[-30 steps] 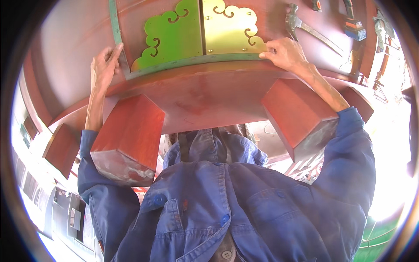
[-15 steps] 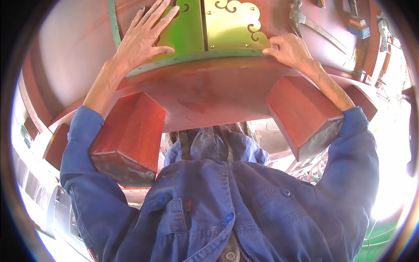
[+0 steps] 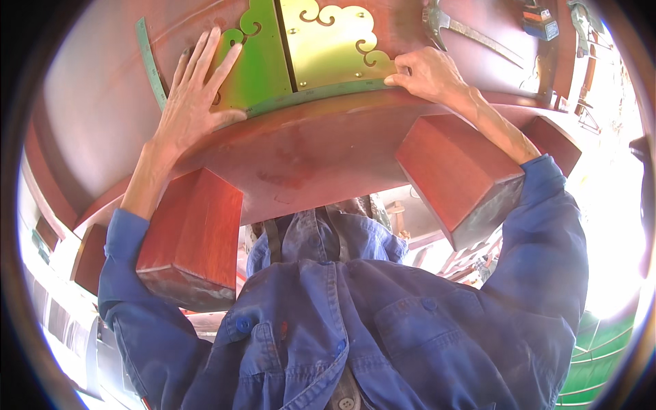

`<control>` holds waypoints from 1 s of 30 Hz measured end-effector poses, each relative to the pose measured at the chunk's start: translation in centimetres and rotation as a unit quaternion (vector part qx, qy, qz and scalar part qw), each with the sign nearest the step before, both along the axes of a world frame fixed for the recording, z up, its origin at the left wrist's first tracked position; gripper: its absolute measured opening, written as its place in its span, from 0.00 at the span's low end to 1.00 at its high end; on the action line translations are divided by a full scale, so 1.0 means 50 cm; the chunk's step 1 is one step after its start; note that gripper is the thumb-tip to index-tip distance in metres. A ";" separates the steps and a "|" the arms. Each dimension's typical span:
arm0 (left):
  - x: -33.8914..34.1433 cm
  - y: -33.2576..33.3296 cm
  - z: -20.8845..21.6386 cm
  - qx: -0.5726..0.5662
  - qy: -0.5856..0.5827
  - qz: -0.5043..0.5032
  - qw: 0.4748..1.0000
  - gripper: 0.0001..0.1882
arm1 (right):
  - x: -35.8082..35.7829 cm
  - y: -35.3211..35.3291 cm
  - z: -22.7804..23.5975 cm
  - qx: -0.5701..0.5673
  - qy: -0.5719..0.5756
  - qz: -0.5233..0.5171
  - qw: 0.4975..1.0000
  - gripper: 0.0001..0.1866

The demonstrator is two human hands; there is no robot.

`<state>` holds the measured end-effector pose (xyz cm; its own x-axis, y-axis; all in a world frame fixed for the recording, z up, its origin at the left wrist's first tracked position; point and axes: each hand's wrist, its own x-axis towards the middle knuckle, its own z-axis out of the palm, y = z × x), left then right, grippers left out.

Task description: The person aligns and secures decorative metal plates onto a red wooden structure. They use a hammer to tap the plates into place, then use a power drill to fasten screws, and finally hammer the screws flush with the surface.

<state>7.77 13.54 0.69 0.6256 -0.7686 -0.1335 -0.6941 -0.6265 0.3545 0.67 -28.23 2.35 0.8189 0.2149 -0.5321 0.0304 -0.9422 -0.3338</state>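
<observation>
A pair of cloud-edged metal plates lies on the reddish-brown wooden surface, a dark gap between them. The left plate [image 3: 256, 65] looks green, the right plate [image 3: 328, 51] brass-yellow with small studs. Along their lower edge runs the greenish marked arm of a carpenter's square [image 3: 311, 94]; its other arm rises at the left, and the corner is hidden by my hand. My left hand [image 3: 195, 96] lies flat with fingers spread, over the square's corner and the green plate's left edge. My right hand [image 3: 432, 74] is closed, thumb and forefinger pinching at the square's right end.
A hammer [image 3: 471, 34] with a long shaft lies beyond my right hand, and a blue-and-black power tool battery [image 3: 540, 24] farther right. Two tapered red wooden blocks [image 3: 195, 232] [image 3: 458, 178] jut out below the curved edge, beside my forearms.
The whole view has shifted, so the plates and both hands sit farther left and lower. The upper end of the square's left arm has come into view. Both hands keep their places on the work.
</observation>
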 end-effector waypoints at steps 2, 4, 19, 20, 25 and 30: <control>0.005 0.005 0.007 0.001 0.018 0.002 1.000 0.58 | -0.003 0.005 0.000 -0.012 0.025 -0.003 1.000 0.20; 0.013 0.019 0.016 0.014 0.024 -0.005 1.000 0.60 | 0.021 0.003 0.015 -0.053 0.103 -0.002 0.993 0.20; 0.015 0.029 0.011 0.032 0.023 -0.041 0.998 0.59 | 0.010 -0.008 -0.005 -0.025 0.061 -0.010 0.998 0.22; 0.017 0.035 0.013 0.033 0.016 -0.045 0.998 0.57 | 0.009 -0.007 -0.006 -0.027 0.061 -0.007 0.998 0.22; 0.047 0.030 0.019 0.121 -0.085 -0.160 0.976 0.59 | 0.006 -0.010 -0.006 -0.015 0.037 -0.001 0.999 0.21; 0.042 0.075 0.049 0.008 -0.017 0.183 0.983 0.26 | 0.006 -0.024 -0.005 -0.033 0.054 -0.005 0.998 0.20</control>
